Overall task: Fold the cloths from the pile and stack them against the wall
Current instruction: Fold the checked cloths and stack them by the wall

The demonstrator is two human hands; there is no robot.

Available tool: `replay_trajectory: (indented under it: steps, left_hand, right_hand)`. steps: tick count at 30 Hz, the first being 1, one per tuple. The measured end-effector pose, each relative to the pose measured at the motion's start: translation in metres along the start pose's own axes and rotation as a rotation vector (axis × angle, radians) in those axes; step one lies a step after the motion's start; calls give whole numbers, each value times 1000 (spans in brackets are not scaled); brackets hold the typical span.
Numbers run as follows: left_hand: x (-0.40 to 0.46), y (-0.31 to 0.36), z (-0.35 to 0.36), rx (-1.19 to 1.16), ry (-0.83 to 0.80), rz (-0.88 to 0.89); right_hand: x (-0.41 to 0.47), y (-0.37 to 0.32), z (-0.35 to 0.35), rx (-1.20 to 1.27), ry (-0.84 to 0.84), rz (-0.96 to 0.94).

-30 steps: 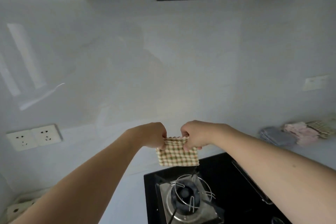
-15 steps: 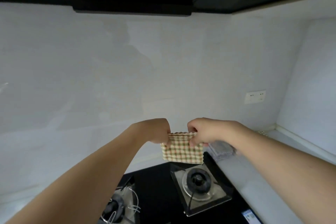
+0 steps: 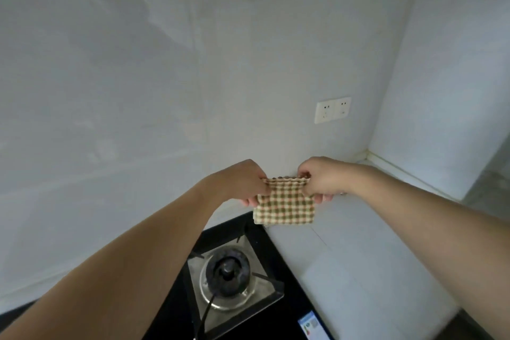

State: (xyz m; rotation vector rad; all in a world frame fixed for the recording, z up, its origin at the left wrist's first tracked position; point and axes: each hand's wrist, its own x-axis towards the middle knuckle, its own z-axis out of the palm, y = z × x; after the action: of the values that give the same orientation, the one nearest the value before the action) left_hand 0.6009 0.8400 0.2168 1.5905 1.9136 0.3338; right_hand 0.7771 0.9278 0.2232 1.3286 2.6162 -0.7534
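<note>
White wall [image 3: 165, 77] fills the view, stove [image 3: 234, 279] low centre, counter [image 3: 358, 243] running off to 4 o'clock. My left hand [image 3: 242, 182] pinches the cloth [image 3: 285, 207] at its top-left corner, right hand [image 3: 320, 179] pinches the top-right. Cloth hangs folded, in the air, long axis 9-to-3 between the fists, over the stove's back edge. I can't see the stack. Counter by the wall lies at 3 o'clock, so my right hand is nearer; I'd expect it to lead.

Woven checked cloth [image 3: 284, 205] — glossy hob [image 3: 278, 262]
</note>
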Motion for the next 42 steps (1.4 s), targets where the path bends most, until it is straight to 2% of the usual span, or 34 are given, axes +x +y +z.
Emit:
replay_trajectory:
  steps: [7, 12, 18, 22, 24, 26, 28, 29, 33, 35, 42]
  left_hand:
    - [170, 54, 74, -292, 69, -84]
    - [289, 82, 122, -331, 135, -150]
    - [405, 105, 152, -174, 315, -100]
    - [453, 107, 185, -62, 379, -41]
    - [470, 103, 207, 39, 330, 9]
    - [480, 99, 230, 142, 176, -16]
    - [484, 96, 246, 258, 32, -72]
    - [484, 96, 249, 292, 18, -90]
    - [483, 103, 236, 194, 138, -108]
    - [478, 107, 221, 158, 197, -110]
    - [434, 104, 167, 216, 335, -71]
  right_hand:
    - [107, 165, -27, 37, 77, 41]
    - [184, 272, -35, 109, 174, 3]
    - [273, 359, -45, 172, 292, -103]
    - [311, 398, -33, 113, 387, -227]
    - [323, 419, -19, 21, 363, -228]
    - [329, 438, 0, -85, 261, -190]
    - [330, 453, 17, -148, 131, -162]
    - [329, 457, 22, -160, 101, -153]
    - [324, 453, 14, -194, 78, -163]
    - [319, 441, 4, -163, 120, -160]
    - [290, 374, -28, 33, 251, -245]
